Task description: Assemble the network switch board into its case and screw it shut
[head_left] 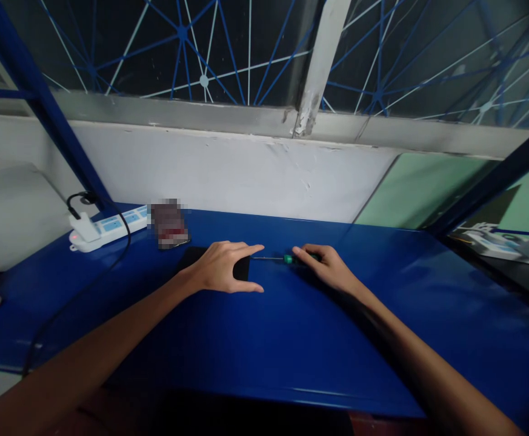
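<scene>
Your right hand point(330, 264) is closed around the green handle of a screwdriver point(288, 258), with your thumb laid along the top. The screwdriver lies nearly level above the blue desk point(264, 351), near its middle, and its thin metal shaft points left. The tip is at the right edge of a flat black object point(242, 270); you can't tell from this angle whether the two touch.

Your left hand point(219, 266) lies over that black object, hiding much of it. Its thumb and forefinger are spread wide, pointing right, with the shaft's tip between them; nothing is pinched there.

Behind your left hand, a dark item with a pixelated surface point(171, 227) rests on the desk, just beside the end of a white power strip point(121, 225). A white plug point(85, 227) sits in the strip's left end, and a black cable point(129, 233) curves down across the desk. At the far right, a pale green panel point(421, 184) leans by the wall.
</scene>
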The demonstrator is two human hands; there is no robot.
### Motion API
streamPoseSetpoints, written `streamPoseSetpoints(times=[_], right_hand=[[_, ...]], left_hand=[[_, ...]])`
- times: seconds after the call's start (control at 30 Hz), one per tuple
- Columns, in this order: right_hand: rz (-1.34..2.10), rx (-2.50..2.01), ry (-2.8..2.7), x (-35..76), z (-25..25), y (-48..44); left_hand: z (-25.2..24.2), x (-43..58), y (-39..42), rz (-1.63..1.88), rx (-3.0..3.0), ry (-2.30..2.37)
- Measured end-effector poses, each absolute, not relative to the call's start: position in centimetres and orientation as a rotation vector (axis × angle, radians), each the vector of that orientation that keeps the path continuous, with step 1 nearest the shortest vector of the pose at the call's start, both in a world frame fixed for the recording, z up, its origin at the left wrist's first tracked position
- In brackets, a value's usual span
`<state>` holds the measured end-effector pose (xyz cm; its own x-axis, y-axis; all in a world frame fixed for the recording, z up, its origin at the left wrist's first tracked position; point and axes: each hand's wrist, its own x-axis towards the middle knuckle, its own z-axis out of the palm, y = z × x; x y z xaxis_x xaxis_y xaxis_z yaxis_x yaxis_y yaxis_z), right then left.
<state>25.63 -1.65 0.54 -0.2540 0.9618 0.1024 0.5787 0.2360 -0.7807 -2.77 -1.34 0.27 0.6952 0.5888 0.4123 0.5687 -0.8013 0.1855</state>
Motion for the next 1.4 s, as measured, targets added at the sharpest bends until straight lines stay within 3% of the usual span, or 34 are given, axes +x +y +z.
streamPoseSetpoints(times=[0.17,0.43,0.67,1.03,1.4], right_hand=[[1.113,-1.276,-1.810,25.8,0.7,-1.5],[0.750,-1.558,-1.908,25.6,0.6,-1.4],[1.061,-1.294,-1.849,25.8,0.8,-1.5],[1.067,-1.453,-1.828,25.7,0.6,-1.7],[0.599,-1.565,-1.654,28.3,0.5,0.3]], left_hand=[[0.3,-2.8,-1.3,0.722,2.855,0.982],[0.2,-2.8,-1.2,0.713,2.850,0.974],[0.2,-2.8,-1.2,0.691,2.850,0.979],[0.3,-2.7,-1.3,0.695,2.830,0.999],[0.4,-2.9,-1.0,0.529,2.772,1.003]])
